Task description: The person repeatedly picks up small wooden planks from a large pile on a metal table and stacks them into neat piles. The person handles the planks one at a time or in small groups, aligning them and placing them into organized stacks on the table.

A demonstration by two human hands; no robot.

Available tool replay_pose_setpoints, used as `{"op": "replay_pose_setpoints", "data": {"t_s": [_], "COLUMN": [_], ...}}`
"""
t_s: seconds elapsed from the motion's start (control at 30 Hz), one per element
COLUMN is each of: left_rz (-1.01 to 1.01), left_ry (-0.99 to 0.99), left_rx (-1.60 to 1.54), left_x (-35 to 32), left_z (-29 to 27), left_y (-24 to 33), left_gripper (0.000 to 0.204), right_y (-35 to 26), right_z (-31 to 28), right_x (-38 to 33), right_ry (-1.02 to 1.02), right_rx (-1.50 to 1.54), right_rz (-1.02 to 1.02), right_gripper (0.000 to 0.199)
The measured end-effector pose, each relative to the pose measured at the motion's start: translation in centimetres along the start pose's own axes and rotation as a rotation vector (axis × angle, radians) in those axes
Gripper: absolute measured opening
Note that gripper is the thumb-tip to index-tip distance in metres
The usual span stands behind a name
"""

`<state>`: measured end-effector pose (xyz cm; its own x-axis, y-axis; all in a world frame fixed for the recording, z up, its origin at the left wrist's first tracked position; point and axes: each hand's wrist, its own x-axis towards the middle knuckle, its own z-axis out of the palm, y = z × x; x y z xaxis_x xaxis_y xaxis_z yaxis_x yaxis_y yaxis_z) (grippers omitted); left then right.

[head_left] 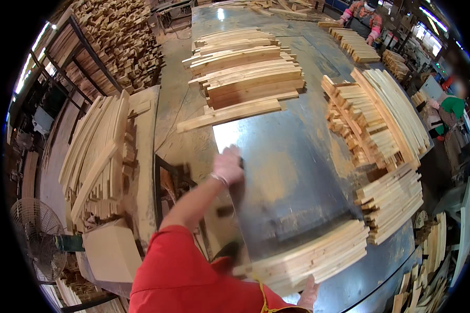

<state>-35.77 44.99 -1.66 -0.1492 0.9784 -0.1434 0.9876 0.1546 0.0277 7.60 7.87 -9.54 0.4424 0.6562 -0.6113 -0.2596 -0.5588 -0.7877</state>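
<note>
The left hand (227, 166), blurred and in a pale glove, was seen laid on the left edge of the grey, dust-streaked sheet-metal table (292, 172). Its fingers were curled over that edge, though whether anything was clamped under them could not be told.

The nearest timber in front of it was the single long pale wooden slat (228, 115) at the foot of the tall stack of pale wooden boards (245, 70), toward the far left part of the table. It lay beyond the fingers and apart from them, with bare metal between, and its long axis ran across the table from left to right, slightly raised at the right end.

The right hand (309, 293) was seen only in part at the near edge, touching the near side of the low bundle of pale wooden strips (310, 255); its fingers were hidden, so their state could not be told. The slat was therefore judged to lie nearer the left hand.
</note>
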Motion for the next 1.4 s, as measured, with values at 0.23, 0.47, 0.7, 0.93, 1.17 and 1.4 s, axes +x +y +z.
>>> {"op": "replay_pose_setpoints", "data": {"t_s": [0.23, 0.47, 0.7, 0.93, 1.17, 1.4], "left_rz": [-0.221, 0.089, 0.065, -0.243, -0.272, 0.384], "left_ry": [0.022, -0.308, -0.184, 0.2, 0.115, 0.109], "left_rx": [0.222, -0.317, -0.296, -0.46, -0.992, -0.236], "left_x": [13.6, 3.6, 15.3, 24.9, 12.3, 6.3], "left_z": [2.3, -0.2, -3.5, 2.1, 2.3, -3.2], "left_y": [-21.9, -11.2, -12.6, -24.1, -13.9, -8.0], "left_gripper": [0.065, 0.062, 0.031, 0.07, 0.07, 0.053], "right_y": [0.2, -1.3, -1.7, -0.7, -0.5, 4.2], "right_z": [2.0, 4.0, 3.9, 1.5, 0.2, -1.9], "right_x": [2.0, 2.4, 1.7, 0.1, -2.4, -2.5], "right_ry": [0.119, 0.161, 0.166, 0.17, 0.229, 0.166], "right_rx": [-0.079, -0.153, -0.197, -0.194, -0.339, -0.17], "right_rz": [0.141, 0.248, 0.269, 0.28, 0.234, 0.058], "right_gripper": [0.08, 0.08, 0.082, 0.083, 0.099, 0.069]}}
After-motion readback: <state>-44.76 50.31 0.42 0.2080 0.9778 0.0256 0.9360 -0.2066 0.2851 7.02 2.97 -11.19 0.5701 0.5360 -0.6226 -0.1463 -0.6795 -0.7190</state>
